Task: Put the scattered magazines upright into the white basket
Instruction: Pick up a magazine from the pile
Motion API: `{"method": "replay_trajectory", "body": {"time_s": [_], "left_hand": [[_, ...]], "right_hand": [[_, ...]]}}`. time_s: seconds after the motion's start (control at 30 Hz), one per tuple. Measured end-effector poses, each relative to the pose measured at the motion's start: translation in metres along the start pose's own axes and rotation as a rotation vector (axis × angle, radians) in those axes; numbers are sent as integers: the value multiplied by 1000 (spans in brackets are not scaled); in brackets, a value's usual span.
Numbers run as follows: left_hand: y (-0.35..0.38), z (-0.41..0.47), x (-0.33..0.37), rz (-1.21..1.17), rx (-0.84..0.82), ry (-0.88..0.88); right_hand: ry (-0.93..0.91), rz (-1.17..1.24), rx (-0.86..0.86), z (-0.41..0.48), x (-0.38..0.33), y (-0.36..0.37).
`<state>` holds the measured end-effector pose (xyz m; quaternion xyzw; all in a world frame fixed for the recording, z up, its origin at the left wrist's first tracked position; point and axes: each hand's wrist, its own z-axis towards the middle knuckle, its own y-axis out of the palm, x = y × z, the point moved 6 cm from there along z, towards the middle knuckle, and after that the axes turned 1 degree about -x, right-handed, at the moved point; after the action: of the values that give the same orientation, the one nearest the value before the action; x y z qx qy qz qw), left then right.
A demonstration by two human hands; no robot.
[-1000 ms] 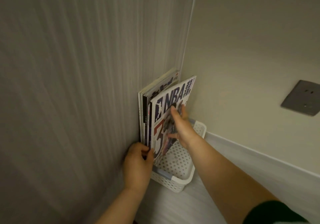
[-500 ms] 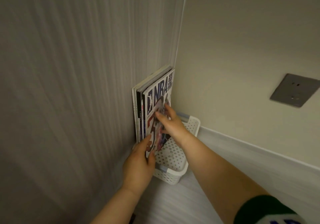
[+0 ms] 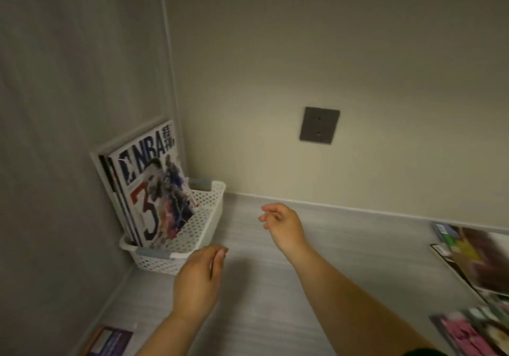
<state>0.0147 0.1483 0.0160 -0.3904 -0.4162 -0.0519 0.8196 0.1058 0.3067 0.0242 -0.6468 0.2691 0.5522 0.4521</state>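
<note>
While both hands hang over the pale wood-grain floor [image 3: 275,314], neither has hold of anything. The right hand [image 3: 283,225] is loosely curled, fingers half bent and pointing left, with nothing between them. The left hand [image 3: 197,281] is seen from the back, its fingers drooping together toward the basket [image 3: 209,218]; it looks empty, though the palm is turned away.

Just beyond the left fingertips sits the basket, a white rectangular plastic tub with rounded corners, walls pierced by rows of small round holes, and grey handle inserts at its near and far ends. It is pushed into the corner where a striped grey wall [image 3: 63,107] meets a smooth beige wall [image 3: 303,52]. Several magazines [image 3: 110,174] stand in its left side, thin glossy slabs leaning back against the striped wall. The front one, the NBA magazine [image 3: 154,190], shows bold block letters and a large red 3.

On the beige wall is a dark square socket plate [image 3: 319,125], matt and flat.

More magazines lie flat on the floor: a glossy overlapping pile [image 3: 482,262] at the right edge, blurred, a pink-covered one [image 3: 465,333] below it, and a dark purple cover [image 3: 110,340] at the lower left.
</note>
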Motion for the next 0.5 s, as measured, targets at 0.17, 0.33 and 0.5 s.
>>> {"method": "replay_trajectory", "body": {"time_s": [0.17,0.33,0.5], "left_hand": [[80,-38,61,5,-170,58],[167,-79,117,98,-398,136],[241,-121,159,295,-616,166]], "right_hand": [[53,-138,147,-42,54,-132],[236,-452,247,-96,130,-268],[350,-743,350,-159,194,-376]]}}
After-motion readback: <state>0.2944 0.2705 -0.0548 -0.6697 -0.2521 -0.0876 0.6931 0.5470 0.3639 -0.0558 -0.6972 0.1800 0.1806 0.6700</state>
